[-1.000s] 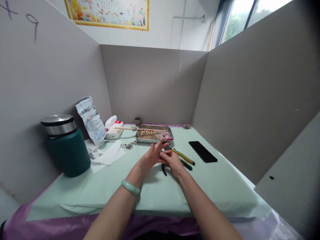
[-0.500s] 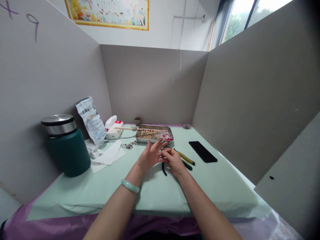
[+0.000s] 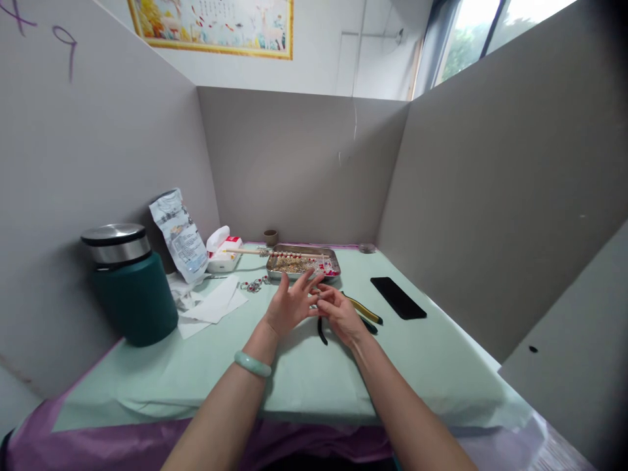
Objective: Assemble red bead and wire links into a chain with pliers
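My left hand point(image 3: 290, 302) hovers over the green table cover with its fingers fanned out; a pale green bangle point(image 3: 252, 364) sits on that wrist. My right hand point(image 3: 340, 314) is beside it, its fingertips curled and pinched against the left thumb tip. Whatever is between them is too small to see. Under the right hand lie black-handled pliers point(image 3: 322, 331), and yellow-handled pliers point(image 3: 364, 309) lie just beyond it. A metal tray point(image 3: 269, 267) of small gold and red beads stands just past both hands, with a beaded wooden stick point(image 3: 255, 252) resting across its back edge.
A dark green flask point(image 3: 131, 291) with a steel lid stands at the left, with a printed packet point(image 3: 178, 235), white tissues point(image 3: 216, 304) and a white box point(image 3: 223, 252) nearby. Small beaded rings point(image 3: 254, 285) lie by the tray. A black phone point(image 3: 397, 297) lies at right. Grey partitions enclose the table.
My left hand's fingers have spread wider and lifted slightly toward the tray. The right hand's fingertips have shifted a little against the left thumb. Nothing on the table has moved.
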`<action>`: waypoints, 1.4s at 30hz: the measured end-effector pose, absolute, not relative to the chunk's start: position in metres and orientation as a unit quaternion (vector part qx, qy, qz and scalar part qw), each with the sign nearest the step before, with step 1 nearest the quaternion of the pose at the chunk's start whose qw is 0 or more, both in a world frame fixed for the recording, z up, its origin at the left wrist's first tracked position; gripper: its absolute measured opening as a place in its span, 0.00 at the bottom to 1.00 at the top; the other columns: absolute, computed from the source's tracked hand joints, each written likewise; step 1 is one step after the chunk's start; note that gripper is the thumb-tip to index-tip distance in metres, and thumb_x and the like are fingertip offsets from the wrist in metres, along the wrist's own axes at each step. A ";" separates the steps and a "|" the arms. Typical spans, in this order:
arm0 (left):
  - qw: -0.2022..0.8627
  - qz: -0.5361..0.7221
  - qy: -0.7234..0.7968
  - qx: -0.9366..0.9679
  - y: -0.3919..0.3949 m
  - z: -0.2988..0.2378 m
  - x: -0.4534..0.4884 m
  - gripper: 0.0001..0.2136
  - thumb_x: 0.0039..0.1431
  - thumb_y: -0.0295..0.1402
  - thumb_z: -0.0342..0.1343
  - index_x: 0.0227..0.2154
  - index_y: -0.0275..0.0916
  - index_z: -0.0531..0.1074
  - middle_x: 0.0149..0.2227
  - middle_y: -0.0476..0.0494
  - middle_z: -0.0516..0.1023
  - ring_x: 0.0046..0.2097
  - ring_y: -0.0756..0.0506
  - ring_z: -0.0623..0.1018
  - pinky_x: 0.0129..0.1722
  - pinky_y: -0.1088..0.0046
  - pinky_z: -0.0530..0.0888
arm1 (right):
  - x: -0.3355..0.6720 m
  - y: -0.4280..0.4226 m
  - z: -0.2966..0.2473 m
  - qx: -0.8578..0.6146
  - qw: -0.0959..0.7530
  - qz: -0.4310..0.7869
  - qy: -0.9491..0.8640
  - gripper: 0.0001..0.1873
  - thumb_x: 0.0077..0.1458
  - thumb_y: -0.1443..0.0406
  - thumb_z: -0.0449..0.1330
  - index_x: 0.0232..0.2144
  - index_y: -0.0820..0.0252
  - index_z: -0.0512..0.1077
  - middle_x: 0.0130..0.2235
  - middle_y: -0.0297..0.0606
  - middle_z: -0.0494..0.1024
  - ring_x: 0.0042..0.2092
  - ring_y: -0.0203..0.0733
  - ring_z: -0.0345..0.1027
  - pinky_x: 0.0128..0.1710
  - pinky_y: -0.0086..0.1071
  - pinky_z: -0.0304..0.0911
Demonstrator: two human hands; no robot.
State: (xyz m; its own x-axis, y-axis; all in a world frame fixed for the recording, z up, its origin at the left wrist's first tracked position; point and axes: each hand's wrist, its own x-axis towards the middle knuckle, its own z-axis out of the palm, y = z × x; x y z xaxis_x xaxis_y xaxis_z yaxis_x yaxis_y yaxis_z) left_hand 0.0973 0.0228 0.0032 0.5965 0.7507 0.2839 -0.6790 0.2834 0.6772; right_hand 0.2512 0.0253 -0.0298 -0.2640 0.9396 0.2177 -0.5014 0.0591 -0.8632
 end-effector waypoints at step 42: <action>0.804 0.434 0.036 0.406 0.017 0.007 0.094 0.33 0.58 0.59 0.34 0.59 0.46 0.61 0.65 0.40 0.54 0.62 0.32 0.58 0.50 0.48 0.66 | 0.253 0.026 -0.032 -0.283 0.573 0.590 -0.493 0.11 0.44 0.60 0.67 0.30 0.57 0.73 0.34 0.34 0.74 0.39 0.40 0.68 0.38 0.32 0.65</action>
State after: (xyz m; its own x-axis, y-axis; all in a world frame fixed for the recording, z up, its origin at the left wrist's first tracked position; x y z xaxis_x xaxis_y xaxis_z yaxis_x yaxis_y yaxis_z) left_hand 0.0943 0.0175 0.0073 0.6210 0.7262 0.2949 -0.6686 0.2945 0.6828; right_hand 0.2525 0.0258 -0.0321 -0.1828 0.9555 0.2317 -0.3981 0.1435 -0.9061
